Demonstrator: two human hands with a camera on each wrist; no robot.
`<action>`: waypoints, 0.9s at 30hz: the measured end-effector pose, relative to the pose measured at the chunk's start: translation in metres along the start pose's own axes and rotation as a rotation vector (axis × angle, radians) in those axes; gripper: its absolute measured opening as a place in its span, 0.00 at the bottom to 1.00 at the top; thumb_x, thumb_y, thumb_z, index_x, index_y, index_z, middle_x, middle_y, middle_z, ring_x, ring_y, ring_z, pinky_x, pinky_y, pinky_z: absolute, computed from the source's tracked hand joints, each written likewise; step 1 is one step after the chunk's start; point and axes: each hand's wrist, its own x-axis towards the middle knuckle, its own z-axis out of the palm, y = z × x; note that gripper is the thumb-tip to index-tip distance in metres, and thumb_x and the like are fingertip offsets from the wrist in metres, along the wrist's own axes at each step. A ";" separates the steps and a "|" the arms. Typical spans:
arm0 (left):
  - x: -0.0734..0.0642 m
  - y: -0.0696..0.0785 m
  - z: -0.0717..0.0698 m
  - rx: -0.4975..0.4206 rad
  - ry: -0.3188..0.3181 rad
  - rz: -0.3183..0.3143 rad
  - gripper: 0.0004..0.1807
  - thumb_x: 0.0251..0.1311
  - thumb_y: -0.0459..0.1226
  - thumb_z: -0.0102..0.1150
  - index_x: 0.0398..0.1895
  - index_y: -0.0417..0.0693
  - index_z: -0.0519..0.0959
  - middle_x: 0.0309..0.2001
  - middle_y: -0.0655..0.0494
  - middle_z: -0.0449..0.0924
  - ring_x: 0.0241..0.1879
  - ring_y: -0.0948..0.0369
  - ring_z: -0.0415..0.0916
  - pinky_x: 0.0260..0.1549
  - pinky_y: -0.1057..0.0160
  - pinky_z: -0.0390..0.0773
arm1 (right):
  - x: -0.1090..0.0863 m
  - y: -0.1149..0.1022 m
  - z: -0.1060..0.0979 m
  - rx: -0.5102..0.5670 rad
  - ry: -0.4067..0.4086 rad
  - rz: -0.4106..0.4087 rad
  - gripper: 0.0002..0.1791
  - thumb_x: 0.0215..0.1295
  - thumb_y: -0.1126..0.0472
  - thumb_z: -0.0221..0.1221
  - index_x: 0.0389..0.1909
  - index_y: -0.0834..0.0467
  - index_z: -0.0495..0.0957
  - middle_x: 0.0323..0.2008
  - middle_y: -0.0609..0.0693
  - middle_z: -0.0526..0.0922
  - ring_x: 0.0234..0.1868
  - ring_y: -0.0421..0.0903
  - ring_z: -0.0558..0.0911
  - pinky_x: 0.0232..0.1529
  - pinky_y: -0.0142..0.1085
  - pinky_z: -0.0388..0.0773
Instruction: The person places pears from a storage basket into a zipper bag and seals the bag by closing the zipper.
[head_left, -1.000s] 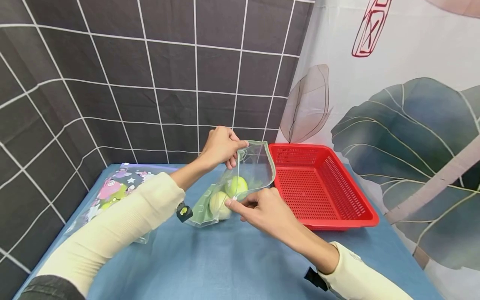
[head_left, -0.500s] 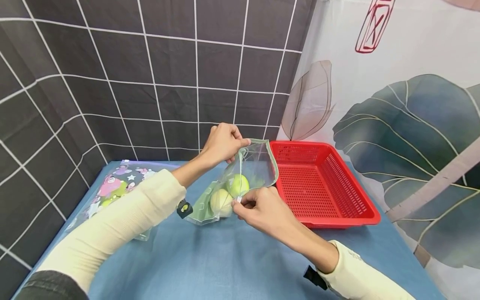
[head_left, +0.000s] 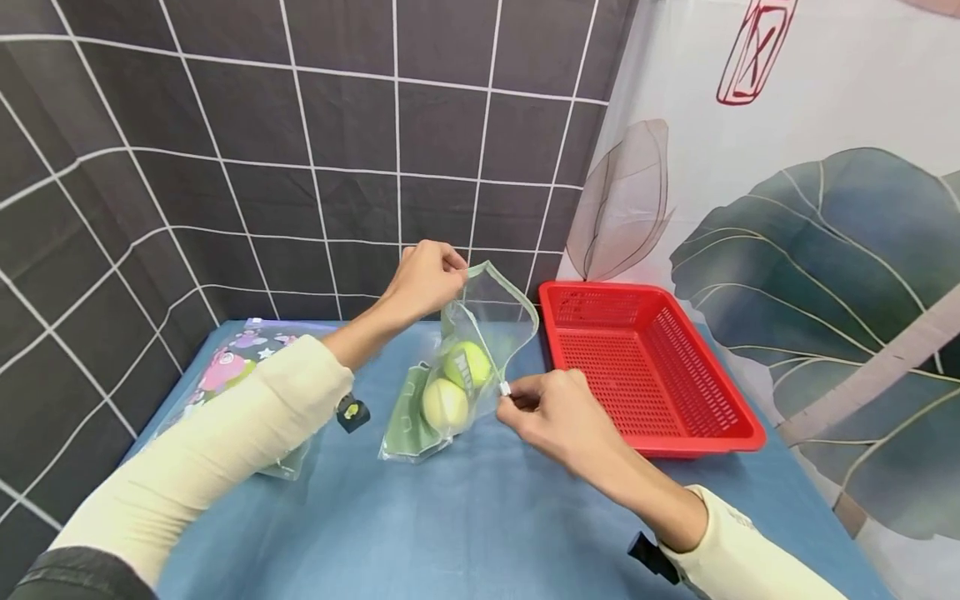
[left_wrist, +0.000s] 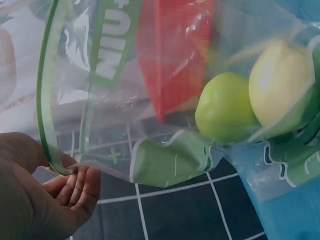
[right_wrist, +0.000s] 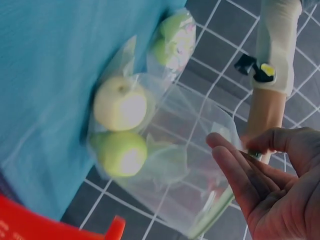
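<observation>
A clear zip bag with a green edge [head_left: 487, 321] stands tilted over the blue table. Inside it lie a green apple [left_wrist: 225, 107] and a pale yellow round fruit [left_wrist: 280, 82], side by side near the bottom. My left hand [head_left: 429, 277] pinches the upper left corner of the bag's mouth. At the other end of the zip, my right hand [head_left: 558, 417] pinches the edge beside the white slider [head_left: 505, 388]. The right wrist view has both fruits through the film, with my right hand's fingers [right_wrist: 235, 165] at the rim.
A red perforated basket [head_left: 652, 375] stands to the right of the bag, its inside bare. On the left, partly behind my left sleeve [head_left: 225, 450], lies a printed clear bag [head_left: 225, 367] with cartoon figures. A dark grid-patterned wall cloth [head_left: 337, 125] closes off the back.
My right hand has moved right with the slider end, and my left hand has shifted slightly left. Between them the bag's mouth has turned and spread wider.
</observation>
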 end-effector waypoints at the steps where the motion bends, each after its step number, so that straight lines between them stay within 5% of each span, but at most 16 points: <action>1: 0.012 -0.019 0.003 -0.028 -0.005 0.004 0.12 0.70 0.39 0.60 0.43 0.49 0.93 0.35 0.56 0.92 0.38 0.56 0.87 0.48 0.55 0.86 | 0.000 0.002 -0.002 0.000 0.009 0.004 0.10 0.68 0.60 0.67 0.30 0.49 0.95 0.20 0.37 0.88 0.20 0.34 0.77 0.22 0.29 0.72; 7: 0.006 -0.029 -0.016 -0.046 0.008 -0.080 0.12 0.69 0.42 0.65 0.31 0.51 0.93 0.28 0.57 0.92 0.24 0.56 0.89 0.41 0.57 0.88 | 0.007 0.016 -0.014 -0.006 0.043 0.061 0.08 0.72 0.60 0.70 0.43 0.54 0.97 0.24 0.42 0.89 0.19 0.37 0.71 0.20 0.29 0.65; 8: -0.008 -0.013 -0.027 -0.024 0.008 -0.118 0.11 0.69 0.40 0.65 0.32 0.48 0.93 0.29 0.53 0.93 0.26 0.53 0.91 0.45 0.54 0.89 | 0.009 0.018 -0.015 -0.003 0.046 0.077 0.07 0.73 0.60 0.70 0.44 0.54 0.97 0.24 0.43 0.89 0.20 0.37 0.71 0.21 0.30 0.65; 11: -0.018 -0.013 -0.039 -0.063 -0.013 -0.188 0.13 0.71 0.43 0.66 0.30 0.47 0.91 0.20 0.55 0.89 0.20 0.58 0.88 0.44 0.60 0.89 | 0.017 0.024 -0.019 0.031 0.065 0.108 0.07 0.74 0.59 0.70 0.45 0.54 0.96 0.30 0.46 0.93 0.25 0.39 0.77 0.26 0.31 0.73; 15: -0.030 -0.017 -0.055 -0.077 -0.046 -0.259 0.17 0.71 0.46 0.62 0.25 0.48 0.86 0.12 0.60 0.81 0.15 0.63 0.81 0.30 0.63 0.86 | 0.029 0.033 -0.023 0.134 0.077 0.134 0.08 0.77 0.60 0.70 0.49 0.58 0.95 0.37 0.53 0.96 0.36 0.44 0.91 0.38 0.32 0.86; 19: -0.046 -0.023 -0.069 0.040 -0.078 -0.242 0.22 0.72 0.49 0.58 0.20 0.51 0.82 0.11 0.60 0.79 0.13 0.60 0.81 0.26 0.63 0.81 | 0.042 0.043 -0.024 0.309 0.070 0.137 0.12 0.77 0.65 0.70 0.55 0.66 0.92 0.45 0.62 0.96 0.43 0.52 0.98 0.47 0.34 0.95; 23: -0.060 -0.027 -0.081 0.188 -0.130 -0.216 0.27 0.75 0.52 0.56 0.15 0.52 0.79 0.11 0.58 0.80 0.15 0.57 0.83 0.26 0.60 0.82 | 0.053 0.049 -0.024 0.458 0.054 0.121 0.14 0.76 0.72 0.69 0.58 0.72 0.89 0.50 0.72 0.93 0.42 0.48 0.98 0.47 0.36 0.95; 27: -0.064 -0.025 -0.087 0.302 -0.115 -0.176 0.27 0.73 0.49 0.55 0.11 0.56 0.71 0.10 0.61 0.72 0.16 0.58 0.77 0.21 0.58 0.75 | 0.059 0.049 -0.025 0.461 0.039 0.090 0.13 0.75 0.73 0.69 0.57 0.73 0.89 0.49 0.72 0.93 0.41 0.48 0.98 0.45 0.34 0.94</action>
